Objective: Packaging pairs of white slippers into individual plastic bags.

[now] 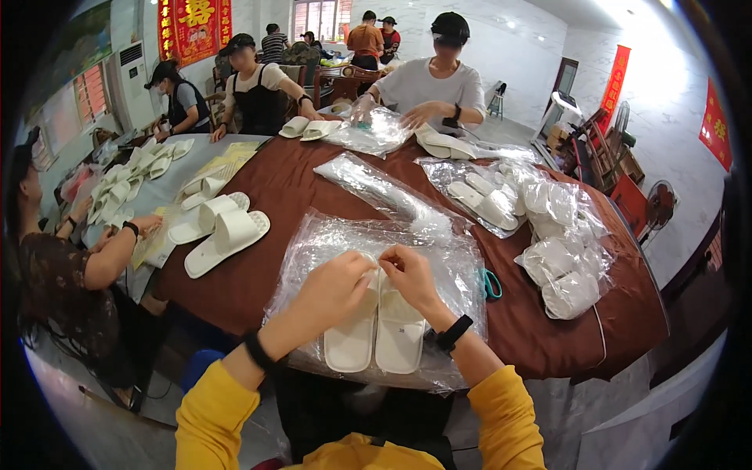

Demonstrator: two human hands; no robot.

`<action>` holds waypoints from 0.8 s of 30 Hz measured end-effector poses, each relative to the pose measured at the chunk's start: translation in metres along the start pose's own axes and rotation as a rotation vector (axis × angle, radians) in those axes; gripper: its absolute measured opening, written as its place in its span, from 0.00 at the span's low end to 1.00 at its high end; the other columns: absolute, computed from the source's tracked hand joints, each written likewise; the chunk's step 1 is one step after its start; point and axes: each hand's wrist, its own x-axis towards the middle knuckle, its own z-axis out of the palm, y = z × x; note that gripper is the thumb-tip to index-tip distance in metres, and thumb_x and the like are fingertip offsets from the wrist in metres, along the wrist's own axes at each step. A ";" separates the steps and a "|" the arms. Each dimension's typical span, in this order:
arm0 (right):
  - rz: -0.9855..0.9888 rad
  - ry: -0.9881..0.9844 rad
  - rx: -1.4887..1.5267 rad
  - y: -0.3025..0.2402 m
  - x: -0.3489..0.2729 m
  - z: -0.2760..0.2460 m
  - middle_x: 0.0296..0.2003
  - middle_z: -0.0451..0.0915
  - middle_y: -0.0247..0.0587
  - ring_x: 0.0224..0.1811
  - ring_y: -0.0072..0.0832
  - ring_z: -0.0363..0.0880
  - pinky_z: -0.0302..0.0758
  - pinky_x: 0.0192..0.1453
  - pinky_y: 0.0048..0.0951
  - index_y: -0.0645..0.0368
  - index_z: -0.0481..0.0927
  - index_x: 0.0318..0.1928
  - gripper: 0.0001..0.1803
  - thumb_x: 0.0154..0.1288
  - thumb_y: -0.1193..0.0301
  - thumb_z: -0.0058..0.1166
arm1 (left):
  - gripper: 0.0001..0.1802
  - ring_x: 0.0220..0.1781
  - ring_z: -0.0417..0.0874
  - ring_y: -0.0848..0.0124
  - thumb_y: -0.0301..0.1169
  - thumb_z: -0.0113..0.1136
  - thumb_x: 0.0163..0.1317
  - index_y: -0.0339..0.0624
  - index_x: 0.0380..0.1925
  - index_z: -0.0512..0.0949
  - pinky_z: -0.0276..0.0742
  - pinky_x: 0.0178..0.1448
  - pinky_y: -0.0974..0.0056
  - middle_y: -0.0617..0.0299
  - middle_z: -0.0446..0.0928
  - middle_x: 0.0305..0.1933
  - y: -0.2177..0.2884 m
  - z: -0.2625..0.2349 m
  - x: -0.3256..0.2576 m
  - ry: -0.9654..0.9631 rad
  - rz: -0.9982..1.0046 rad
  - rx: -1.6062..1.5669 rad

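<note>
A pair of white slippers lies side by side before me, heels toward me; the left slipper (349,341) and the right slipper (400,338) rest on a stack of clear plastic bags (301,254). Above their toe ends, my left hand (335,283) and my right hand (409,276) come close together with fingers pinched. Whatever is between the fingertips is too small or hidden to make out. My hands and forearms cover part of the slippers' straps. A teal scissors handle (492,284) pokes out by the bags' right edge.
Another white slipper pair (227,239) sits left on the brown tablecloth (290,176). Bagged slippers (560,266) pile up at right. A long clear plastic bundle (384,188) lies beyond my bags. Co-workers sit around the table, one (439,82) across handling a clear bag.
</note>
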 end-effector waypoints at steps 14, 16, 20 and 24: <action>-0.117 -0.028 -0.060 -0.013 -0.005 0.000 0.39 0.80 0.41 0.38 0.24 0.81 0.80 0.41 0.26 0.64 0.81 0.42 0.10 0.60 0.79 0.64 | 0.05 0.27 0.75 0.80 0.25 0.59 0.65 0.34 0.38 0.81 0.71 0.31 0.71 0.65 0.79 0.26 -0.058 0.065 0.019 0.231 -0.294 -0.541; -0.263 0.056 0.018 -0.021 -0.004 0.002 0.40 0.78 0.43 0.41 0.31 0.83 0.81 0.44 0.29 0.62 0.80 0.45 0.12 0.61 0.76 0.63 | 0.06 0.26 0.72 0.81 0.25 0.59 0.66 0.35 0.39 0.81 0.67 0.29 0.72 0.67 0.78 0.28 -0.066 0.066 0.018 0.206 -0.312 -0.568; -0.243 0.044 0.097 -0.027 -0.003 -0.002 0.41 0.80 0.42 0.42 0.31 0.83 0.82 0.46 0.29 0.64 0.80 0.44 0.09 0.63 0.78 0.61 | 0.06 0.26 0.71 0.83 0.26 0.59 0.67 0.36 0.40 0.82 0.65 0.28 0.74 0.69 0.78 0.29 -0.070 0.067 0.014 0.198 -0.326 -0.664; -0.213 0.012 0.084 -0.025 -0.006 -0.008 0.46 0.80 0.43 0.47 0.27 0.81 0.80 0.52 0.26 0.66 0.82 0.45 0.08 0.66 0.81 0.57 | 0.07 0.27 0.70 0.83 0.27 0.60 0.67 0.36 0.40 0.82 0.65 0.28 0.74 0.69 0.79 0.31 -0.070 0.067 0.015 0.195 -0.297 -0.666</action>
